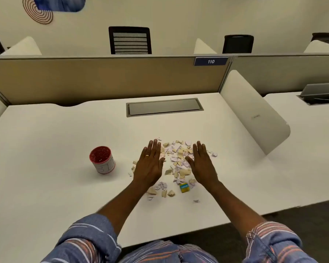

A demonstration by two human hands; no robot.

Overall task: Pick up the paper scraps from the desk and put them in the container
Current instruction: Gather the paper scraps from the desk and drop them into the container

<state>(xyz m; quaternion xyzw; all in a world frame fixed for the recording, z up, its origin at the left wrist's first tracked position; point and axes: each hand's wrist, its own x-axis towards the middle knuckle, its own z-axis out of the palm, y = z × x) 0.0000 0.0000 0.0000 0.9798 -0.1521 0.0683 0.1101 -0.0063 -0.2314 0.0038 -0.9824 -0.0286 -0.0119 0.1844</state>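
- Scattered torn paper scraps [177,158], cream and pale lilac, lie in a loose patch at the middle of the white tabletop [65,133], running from near the front edge back toward the centre.
- Left hand [149,164]: flat, palm down, fingers extended and held close together, resting over the left margin of the scraps. A thin gold ring sits on one finger. Nothing is pinched.
- Right hand [201,162]: flat, palm down, fingers extended and close, over the right margin of the scraps. Nothing is held.
- The two hands lie apart, with most of the scraps between them.
- Small round container with red rim and interior [102,160] stands upright to the left of the left hand, well apart from the scraps. Its white label carries handwritten marks, not legible.
- Small yellow block with a blue printed face [184,187] lies among the nearer scraps; white lettering on it is too small to read.
- Blue tag [210,61] on the beige partition reads "110".
- Grey rectangular flap [164,107] is set flush in the tabletop, behind the scraps.
- Rolled blue striped sleeves [87,242] at both forearms.
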